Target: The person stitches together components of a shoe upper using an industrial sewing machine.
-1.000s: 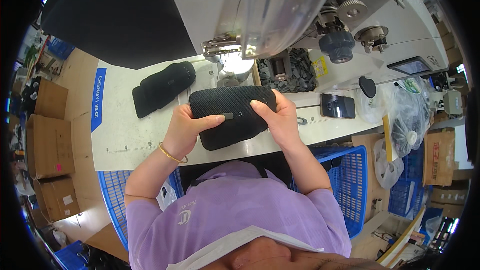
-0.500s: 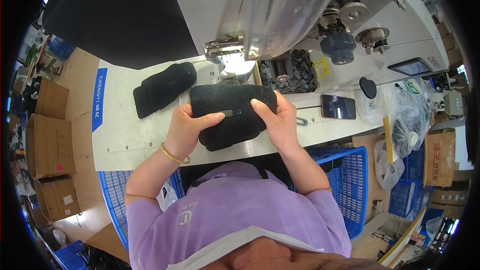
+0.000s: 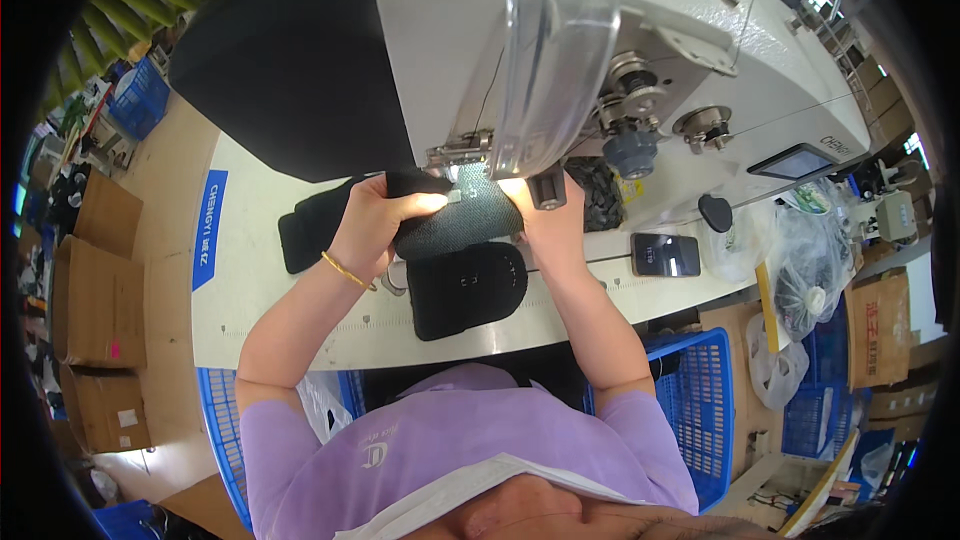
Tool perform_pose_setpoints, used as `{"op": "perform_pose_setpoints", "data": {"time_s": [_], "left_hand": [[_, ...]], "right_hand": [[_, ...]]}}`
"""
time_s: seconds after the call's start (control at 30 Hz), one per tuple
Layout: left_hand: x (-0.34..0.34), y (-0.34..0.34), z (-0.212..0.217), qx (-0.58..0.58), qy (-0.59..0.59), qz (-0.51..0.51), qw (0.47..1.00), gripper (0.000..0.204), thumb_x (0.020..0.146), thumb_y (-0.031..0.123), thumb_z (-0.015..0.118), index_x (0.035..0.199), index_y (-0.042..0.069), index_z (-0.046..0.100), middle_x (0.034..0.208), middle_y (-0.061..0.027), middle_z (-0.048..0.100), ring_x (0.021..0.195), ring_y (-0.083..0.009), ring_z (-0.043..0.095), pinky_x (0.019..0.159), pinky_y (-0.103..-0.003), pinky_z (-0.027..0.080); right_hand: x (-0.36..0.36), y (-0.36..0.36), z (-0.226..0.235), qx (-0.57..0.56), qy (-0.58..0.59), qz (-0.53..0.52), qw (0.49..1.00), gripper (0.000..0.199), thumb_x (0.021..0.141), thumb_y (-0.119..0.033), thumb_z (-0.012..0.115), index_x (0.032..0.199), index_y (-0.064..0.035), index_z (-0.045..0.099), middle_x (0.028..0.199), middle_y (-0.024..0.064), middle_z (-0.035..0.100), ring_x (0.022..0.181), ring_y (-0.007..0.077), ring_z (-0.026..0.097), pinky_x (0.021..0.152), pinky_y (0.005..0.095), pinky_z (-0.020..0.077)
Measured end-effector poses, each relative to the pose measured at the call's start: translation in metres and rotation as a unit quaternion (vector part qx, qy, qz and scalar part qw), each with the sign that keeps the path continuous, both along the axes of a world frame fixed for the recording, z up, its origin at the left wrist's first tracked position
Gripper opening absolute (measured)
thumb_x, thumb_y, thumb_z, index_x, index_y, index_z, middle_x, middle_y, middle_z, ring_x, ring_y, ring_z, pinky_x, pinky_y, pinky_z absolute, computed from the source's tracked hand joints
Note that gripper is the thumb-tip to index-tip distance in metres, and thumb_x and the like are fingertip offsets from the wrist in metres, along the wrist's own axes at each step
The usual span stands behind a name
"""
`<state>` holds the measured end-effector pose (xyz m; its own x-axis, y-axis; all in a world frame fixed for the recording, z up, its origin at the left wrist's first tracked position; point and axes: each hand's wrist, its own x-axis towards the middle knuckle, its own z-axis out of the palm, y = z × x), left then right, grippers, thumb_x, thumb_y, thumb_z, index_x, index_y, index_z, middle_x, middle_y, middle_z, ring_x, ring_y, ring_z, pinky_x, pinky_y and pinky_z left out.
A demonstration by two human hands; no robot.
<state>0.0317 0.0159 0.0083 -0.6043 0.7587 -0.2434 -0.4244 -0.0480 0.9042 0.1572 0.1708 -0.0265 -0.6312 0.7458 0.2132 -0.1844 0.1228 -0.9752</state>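
Observation:
My left hand [image 3: 377,222] and my right hand [image 3: 547,227] both grip a black fabric piece [image 3: 462,225] and hold its upper edge under the lit needle area of a white sewing machine [image 3: 560,60]. The lower part of the fabric [image 3: 466,290] lies folded on the white table [image 3: 300,320] in front of me. A gold bracelet [image 3: 345,271] sits on my left wrist. Another black fabric piece [image 3: 305,225] lies just left of my left hand.
A dark phone [image 3: 665,254] lies on the table to the right. Clear plastic bags [image 3: 810,260] sit at the far right. Blue baskets [image 3: 690,410] stand below the table edge on both sides. Cardboard boxes [image 3: 95,310] are stacked on the floor at left.
Both hands have lifted the black fabric piece away from me and pushed its top edge up under the machine's needle; my head has leaned closer to the machine.

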Motion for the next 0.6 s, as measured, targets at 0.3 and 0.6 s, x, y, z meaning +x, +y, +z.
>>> {"op": "perform_pose_setpoints", "data": {"time_s": [0.3,0.6], "left_hand": [[-0.011,0.012,0.006,0.029,0.080,0.022,0.996,0.020,0.073,-0.011,0.067,0.089,-0.001,0.062,0.086,-0.0081,0.064,0.078,-0.0160,0.064,0.071,-0.028,0.054],[-0.010,0.014,0.006,0.032,0.078,0.031,0.996,0.022,0.074,-0.011,0.066,0.093,-0.001,0.061,0.089,-0.0083,0.063,0.079,-0.0159,0.063,0.073,-0.027,0.054]], "right_hand": [[-0.008,0.009,0.006,-0.034,0.020,0.018,0.999,0.011,0.081,-0.004,0.056,0.090,-0.0026,0.062,0.080,-0.0030,0.058,0.073,0.0062,0.050,0.067,0.0232,0.0417],[-0.008,0.006,0.019,-0.060,0.057,0.035,0.996,0.011,0.081,-0.005,0.062,0.091,-0.0034,0.065,0.079,-0.0026,0.061,0.069,0.0045,0.054,0.063,0.0216,0.0448]]}}
